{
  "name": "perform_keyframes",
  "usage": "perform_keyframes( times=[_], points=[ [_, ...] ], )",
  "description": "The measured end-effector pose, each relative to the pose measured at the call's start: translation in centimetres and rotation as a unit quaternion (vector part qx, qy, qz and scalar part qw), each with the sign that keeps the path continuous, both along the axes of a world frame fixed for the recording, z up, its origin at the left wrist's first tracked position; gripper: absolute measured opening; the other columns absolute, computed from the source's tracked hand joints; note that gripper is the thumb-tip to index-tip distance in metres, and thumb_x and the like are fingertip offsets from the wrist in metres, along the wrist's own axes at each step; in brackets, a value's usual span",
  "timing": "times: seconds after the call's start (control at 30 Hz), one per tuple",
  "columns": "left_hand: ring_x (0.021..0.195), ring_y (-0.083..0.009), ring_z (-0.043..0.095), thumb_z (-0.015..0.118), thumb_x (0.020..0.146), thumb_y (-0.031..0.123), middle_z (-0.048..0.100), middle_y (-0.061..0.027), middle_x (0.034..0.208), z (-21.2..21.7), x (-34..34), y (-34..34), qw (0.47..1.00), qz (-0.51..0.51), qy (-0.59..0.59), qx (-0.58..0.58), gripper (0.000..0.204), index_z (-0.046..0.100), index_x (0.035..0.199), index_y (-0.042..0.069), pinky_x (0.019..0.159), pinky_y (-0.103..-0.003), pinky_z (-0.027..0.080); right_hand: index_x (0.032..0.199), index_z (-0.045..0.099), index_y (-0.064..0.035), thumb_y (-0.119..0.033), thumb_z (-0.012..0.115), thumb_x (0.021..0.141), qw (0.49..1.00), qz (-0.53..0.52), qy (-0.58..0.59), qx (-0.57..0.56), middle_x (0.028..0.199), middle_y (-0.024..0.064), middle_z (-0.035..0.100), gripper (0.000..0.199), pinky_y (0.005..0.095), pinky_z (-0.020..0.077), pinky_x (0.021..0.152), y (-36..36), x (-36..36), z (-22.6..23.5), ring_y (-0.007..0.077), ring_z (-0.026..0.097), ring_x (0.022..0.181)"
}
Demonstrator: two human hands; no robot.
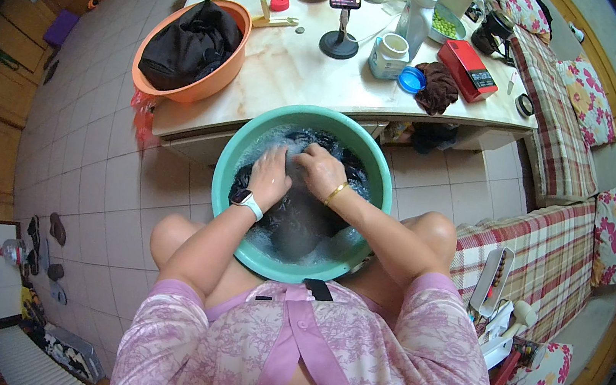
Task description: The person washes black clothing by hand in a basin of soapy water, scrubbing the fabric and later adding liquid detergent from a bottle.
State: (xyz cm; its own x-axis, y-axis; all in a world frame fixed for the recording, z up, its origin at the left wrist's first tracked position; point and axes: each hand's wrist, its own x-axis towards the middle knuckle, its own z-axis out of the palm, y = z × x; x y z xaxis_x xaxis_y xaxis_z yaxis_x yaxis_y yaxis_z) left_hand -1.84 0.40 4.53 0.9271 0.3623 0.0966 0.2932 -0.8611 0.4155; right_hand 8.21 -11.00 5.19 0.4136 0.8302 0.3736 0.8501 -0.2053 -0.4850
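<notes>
Both hands, left hand (270,176) and right hand (318,169), grip dark laundry (297,214) in the green basin (235,160), washing midway; beyond it, the orange basin's (222,74) dark clothes wait.

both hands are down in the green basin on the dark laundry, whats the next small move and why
Probably rub the bunched fold between the two hands. The left hand and right hand press close together on the dark garment at the far side of the green basin, with suds around it. Most of the cloth lies soaked and slack nearer the person, so working this gathered patch seems the natural move.
</notes>
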Motion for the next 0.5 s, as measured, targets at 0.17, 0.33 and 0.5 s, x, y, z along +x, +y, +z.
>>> perform_keyframes(
  times=[0.17,0.33,0.5],
  points=[
    [0.093,-0.0319,0.051,0.059,0.066,0.007,0.055,-0.0135,0.095,2.3,0.3,2.1,0.994,-0.102,-0.044,-0.023,0.033,0.051,0.097,0.007,0.082,-0.043,0.039,0.087,0.058,-0.0085,-0.004,0.057,0.067,0.993,0.107,0.009,0.055,0.089,0.0056,0.053,0.02,0.0333,0.0465,0.066,0.1,-1.6,1.6,0.0265,0.054,0.078],
    [0.079,-0.0333,0.055,0.061,0.061,0.004,0.057,-0.0141,0.082,3.4,-0.5,2.4,0.996,-0.078,-0.037,0.023,0.025,0.053,0.084,0.006,0.068,-0.042,0.044,0.099,0.054,-0.0067,-0.007,0.058,0.073,0.963,0.05,0.264,-0.014,0.091,0.0119,0.055,0.027,0.0322,0.0465,0.071,-0.7,-0.7,2.5,0.0263,0.056,0.083],
    [0.078,-0.0327,0.055,0.061,0.059,0.001,0.057,-0.0129,0.079,5.1,-0.7,1.3,0.998,-0.045,-0.04,-0.026,0.024,0.052,0.081,0.006,0.068,-0.041,0.044,0.101,0.054,-0.0023,-0.033,0.064,0.07,0.933,0.032,0.242,-0.265,0.094,0.0187,0.059,0.045,0.0378,0.044,0.08,-0.6,1.2,3.6,0.0326,0.056,0.09]
  ],
)
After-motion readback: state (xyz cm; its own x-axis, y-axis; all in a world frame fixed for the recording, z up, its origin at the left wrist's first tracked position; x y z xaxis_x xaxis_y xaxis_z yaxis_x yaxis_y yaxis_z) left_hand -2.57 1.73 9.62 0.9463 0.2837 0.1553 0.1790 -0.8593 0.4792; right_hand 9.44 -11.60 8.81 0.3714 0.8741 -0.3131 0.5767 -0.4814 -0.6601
